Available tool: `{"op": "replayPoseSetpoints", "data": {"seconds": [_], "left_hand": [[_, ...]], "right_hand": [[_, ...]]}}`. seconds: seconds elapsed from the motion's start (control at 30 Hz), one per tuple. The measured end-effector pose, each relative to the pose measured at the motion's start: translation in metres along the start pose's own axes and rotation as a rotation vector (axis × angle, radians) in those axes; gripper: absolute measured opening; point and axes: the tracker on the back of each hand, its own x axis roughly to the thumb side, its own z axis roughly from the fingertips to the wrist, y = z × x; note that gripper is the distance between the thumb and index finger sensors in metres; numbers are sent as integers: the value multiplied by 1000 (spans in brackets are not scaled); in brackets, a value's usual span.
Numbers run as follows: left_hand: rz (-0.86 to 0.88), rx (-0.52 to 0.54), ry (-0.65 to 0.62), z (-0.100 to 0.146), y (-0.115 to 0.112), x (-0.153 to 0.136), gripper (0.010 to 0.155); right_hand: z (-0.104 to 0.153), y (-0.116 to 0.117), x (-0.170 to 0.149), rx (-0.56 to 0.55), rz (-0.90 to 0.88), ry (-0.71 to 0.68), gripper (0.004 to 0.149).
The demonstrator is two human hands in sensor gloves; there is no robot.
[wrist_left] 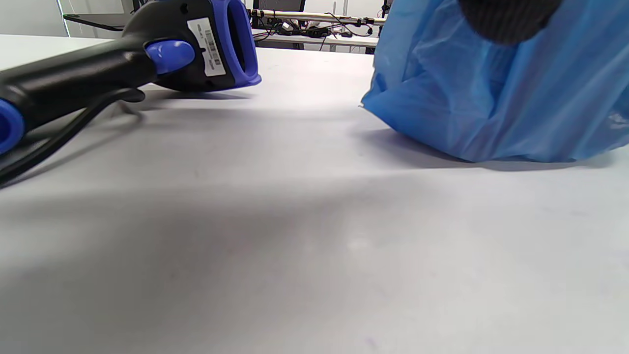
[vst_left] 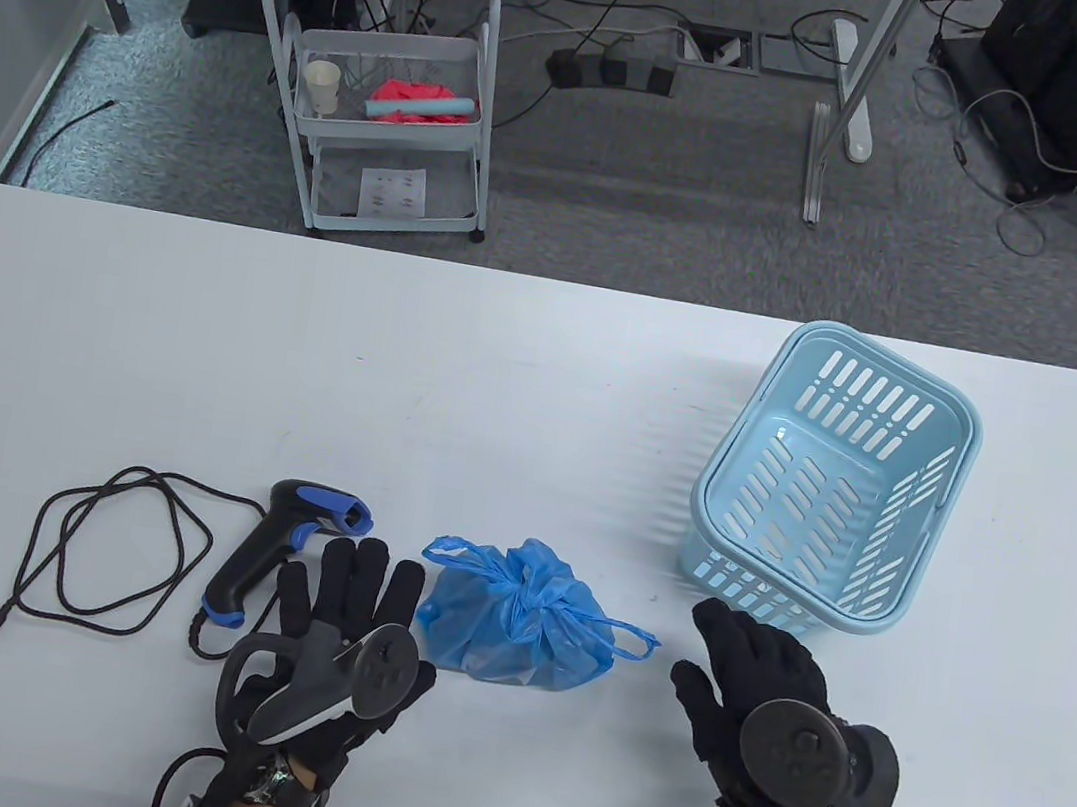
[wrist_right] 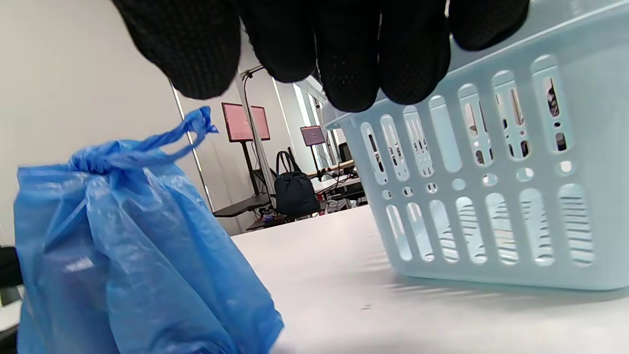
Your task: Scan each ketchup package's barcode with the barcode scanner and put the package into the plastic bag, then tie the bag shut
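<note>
White table [vst_left: 541, 384]: my left hand [vst_left: 342, 637] and right hand [vst_left: 757, 699] lie nearest, fingers spread, holding nothing. Between them sits the blue plastic bag [vst_left: 515, 628] (knotted shut), barcode scanner [vst_left: 284, 548] just beside my left hand. Pale blue basket [vst_left: 829, 487] further back right.

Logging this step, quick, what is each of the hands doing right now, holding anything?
Left hand: open, fingers straight, holding nothing.
Right hand: open, fingers relaxed, holding nothing.
</note>
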Motion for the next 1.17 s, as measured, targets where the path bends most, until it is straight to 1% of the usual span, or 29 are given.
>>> {"op": "replayPoseSetpoints", "data": {"seconds": [0.1, 0.17, 0.2, 0.27, 0.3, 0.37, 0.47, 0.53, 1.17], "left_hand": [[4, -9, -2, -1, -4, -1, 90], [3, -15, -4, -1, -4, -1, 89], [3, -10, -5, -1, -4, -1, 89], [10, -5, -10, -1, -4, -1, 89], [14, -5, -11, -1, -5, -1, 89], [10, -5, -13, -1, -5, -1, 89], [19, -14, -16, -1, -5, -1, 89], [20, -18, -19, -1, -5, 0, 89], [24, -26, -33, -1, -6, 2, 88]], "right_hand": [[8, 15, 2, 53, 66, 8, 75], [12, 28, 2, 101, 84, 19, 80], [13, 34, 2, 111, 99, 3, 81], [13, 44, 2, 186, 123, 10, 86], [13, 48, 3, 242, 140, 12, 88], [15, 54, 4, 307, 156, 25, 91], [15, 64, 2, 426, 150, 49, 94], [15, 68, -1, 465, 152, 59, 95], [14, 70, -10, 467, 111, 97, 95]]}}
